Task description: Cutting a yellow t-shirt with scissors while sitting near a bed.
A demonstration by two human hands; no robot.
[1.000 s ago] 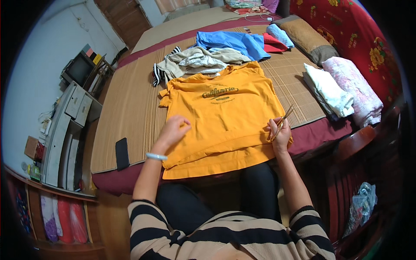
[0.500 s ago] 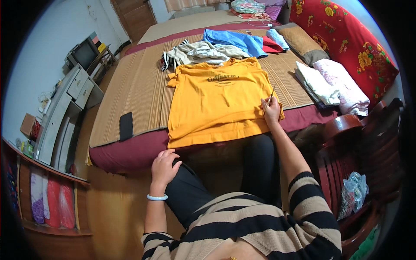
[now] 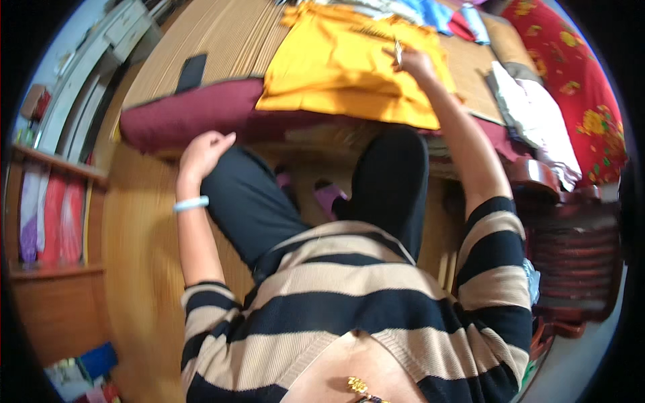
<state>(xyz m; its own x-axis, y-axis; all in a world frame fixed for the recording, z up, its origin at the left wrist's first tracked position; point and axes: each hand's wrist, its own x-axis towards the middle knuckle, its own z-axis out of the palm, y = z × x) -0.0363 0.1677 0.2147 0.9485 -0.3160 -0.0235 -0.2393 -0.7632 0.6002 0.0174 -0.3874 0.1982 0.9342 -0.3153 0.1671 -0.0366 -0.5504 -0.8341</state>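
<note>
A yellow T-shirt [image 3: 336,64] with dark lettering across its chest is spread flat over the near edge of the bed. My right hand [image 3: 416,65] is above its right half, closed around a small metallic tool that looks like a pair of scissors [image 3: 398,52]; blur hides its detail. Down by my left knee, off the shirt, is my left hand [image 3: 201,156], holding nothing, its fingers loosely bent and partly apart. A pale bangle [image 3: 191,203] circles that wrist.
A black phone [image 3: 192,71] lies on the bed's bamboo mat [image 3: 232,40], left of the shirt. Folded white clothes [image 3: 531,111] are on the right, near a dark wooden chair [image 3: 578,262]. Blue clothing [image 3: 430,13] lies beyond the shirt.
The view has tipped downward, so the bed sits higher in the picture. My right hand has moved inward over the shirt with the scissors. My left hand has drawn back from the bed edge toward my knee.
</note>
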